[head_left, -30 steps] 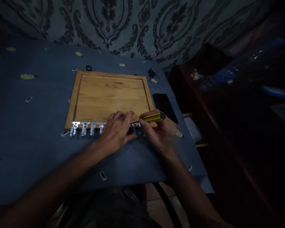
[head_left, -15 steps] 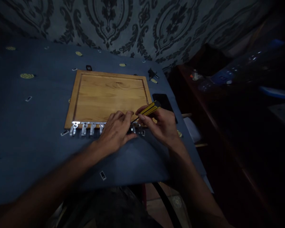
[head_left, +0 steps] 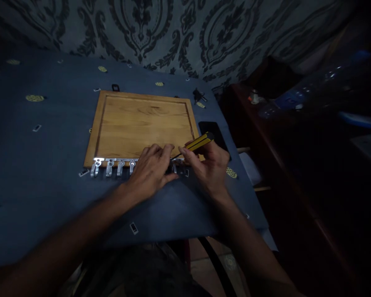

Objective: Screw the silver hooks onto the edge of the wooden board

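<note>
A wooden board (head_left: 142, 123) lies flat on the blue cloth-covered table (head_left: 43, 181). Along its near edge runs a silver metal hook rail (head_left: 111, 163) with several hooks. My left hand (head_left: 151, 171) rests palm down on the rail's right part, fingers curved and pressing it against the board. My right hand (head_left: 208, 167) is closed on a yellow-and-black screwdriver (head_left: 198, 143). Its thin shaft slants down to the left, and its tip sits at the rail just beside my left fingertips.
A black phone (head_left: 214, 134) lies just right of the board. A small dark object (head_left: 198, 96) sits at the board's far right corner. Dark wooden furniture (head_left: 266, 123) with small items stands to the right. Patterned wallpaper (head_left: 148, 29) backs the table.
My right hand raised the screwdriver from lying flat to a slant, bringing its tip down to the rail. My left hand stayed put on the rail.
</note>
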### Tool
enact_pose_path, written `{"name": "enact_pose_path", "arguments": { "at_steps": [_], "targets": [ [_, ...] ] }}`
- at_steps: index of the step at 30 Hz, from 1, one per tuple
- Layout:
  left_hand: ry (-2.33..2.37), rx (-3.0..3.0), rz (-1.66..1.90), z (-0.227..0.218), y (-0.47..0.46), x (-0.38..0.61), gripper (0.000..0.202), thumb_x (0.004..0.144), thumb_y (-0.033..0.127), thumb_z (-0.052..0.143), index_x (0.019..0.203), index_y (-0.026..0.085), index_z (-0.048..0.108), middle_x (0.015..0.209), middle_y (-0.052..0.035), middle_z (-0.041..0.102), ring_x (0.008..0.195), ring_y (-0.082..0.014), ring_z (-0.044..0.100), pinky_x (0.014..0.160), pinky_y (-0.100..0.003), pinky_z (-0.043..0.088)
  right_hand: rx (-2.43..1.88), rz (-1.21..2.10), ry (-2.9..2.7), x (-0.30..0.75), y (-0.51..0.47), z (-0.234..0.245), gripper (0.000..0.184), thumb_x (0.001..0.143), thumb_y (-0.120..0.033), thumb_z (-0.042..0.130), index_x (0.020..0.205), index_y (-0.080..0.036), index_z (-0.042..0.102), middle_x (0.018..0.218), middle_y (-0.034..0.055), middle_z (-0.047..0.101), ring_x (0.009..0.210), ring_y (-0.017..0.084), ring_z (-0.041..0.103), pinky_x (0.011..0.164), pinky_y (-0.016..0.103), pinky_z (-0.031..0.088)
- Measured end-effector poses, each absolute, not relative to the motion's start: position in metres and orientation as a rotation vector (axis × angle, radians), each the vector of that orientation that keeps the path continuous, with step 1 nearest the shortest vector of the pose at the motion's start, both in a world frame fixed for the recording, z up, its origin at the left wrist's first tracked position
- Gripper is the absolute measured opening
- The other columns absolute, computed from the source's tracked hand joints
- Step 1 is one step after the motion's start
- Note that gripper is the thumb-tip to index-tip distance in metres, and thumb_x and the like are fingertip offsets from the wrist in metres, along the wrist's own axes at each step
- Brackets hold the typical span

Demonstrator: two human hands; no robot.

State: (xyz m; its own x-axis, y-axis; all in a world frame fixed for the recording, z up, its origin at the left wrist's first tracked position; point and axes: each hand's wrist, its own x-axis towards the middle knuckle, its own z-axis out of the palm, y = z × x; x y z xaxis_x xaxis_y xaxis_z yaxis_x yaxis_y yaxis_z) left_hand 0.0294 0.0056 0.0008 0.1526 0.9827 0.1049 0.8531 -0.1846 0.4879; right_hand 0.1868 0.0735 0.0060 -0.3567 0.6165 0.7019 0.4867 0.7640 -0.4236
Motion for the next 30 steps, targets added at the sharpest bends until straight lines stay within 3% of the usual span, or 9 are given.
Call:
{"name": "enact_pose_path", "arguments": {
  "at_steps": [8, 17, 30],
  "targets": [
    [1.752, 2.117, 0.600, -0.002, 0.006, 0.030, 0.054, 0.085, 0.031, 0.077, 0.125, 0.020, 0.042, 0.114, -0.0081, 0.067, 0.115, -0.0302, 0.056, 0.097, -0.045, 0.046, -0.870, 0.038, -1.880, 0.178, 0.060, 0.000, 0.022, 0.090, -0.029, 0.070, 0.075, -0.022, 0.054, 0.062, -0.0040, 0.058, 0.053, 0.013, 0.055, 0.052, 0.028, 0.047],
    [1.765, 2.100, 0.667, -0.003, 0.006, 0.030, 0.061, 0.081, 0.030, 0.082, 0.127, 0.020, 0.043, 0.112, -0.0089, 0.065, 0.113, -0.0305, 0.058, 0.095, -0.045, 0.047, -0.828, 0.282, -1.916, 0.186, 0.069, 0.001, 0.020, 0.090, -0.035, 0.067, 0.077, -0.023, 0.058, 0.065, -0.0025, 0.062, 0.057, 0.015, 0.059, 0.053, 0.028, 0.048],
    [1.765, 2.084, 0.685, -0.005, 0.006, 0.029, 0.058, 0.081, 0.032, 0.082, 0.124, 0.022, 0.044, 0.110, -0.0062, 0.064, 0.112, -0.0300, 0.060, 0.095, -0.045, 0.048, -0.598, 0.340, -2.179, 0.193, 0.084, 0.013, 0.004, 0.094, -0.027, 0.064, 0.091, -0.025, 0.062, 0.076, 0.0012, 0.067, 0.065, 0.018, 0.064, 0.059, 0.031, 0.053]
  ]
}}
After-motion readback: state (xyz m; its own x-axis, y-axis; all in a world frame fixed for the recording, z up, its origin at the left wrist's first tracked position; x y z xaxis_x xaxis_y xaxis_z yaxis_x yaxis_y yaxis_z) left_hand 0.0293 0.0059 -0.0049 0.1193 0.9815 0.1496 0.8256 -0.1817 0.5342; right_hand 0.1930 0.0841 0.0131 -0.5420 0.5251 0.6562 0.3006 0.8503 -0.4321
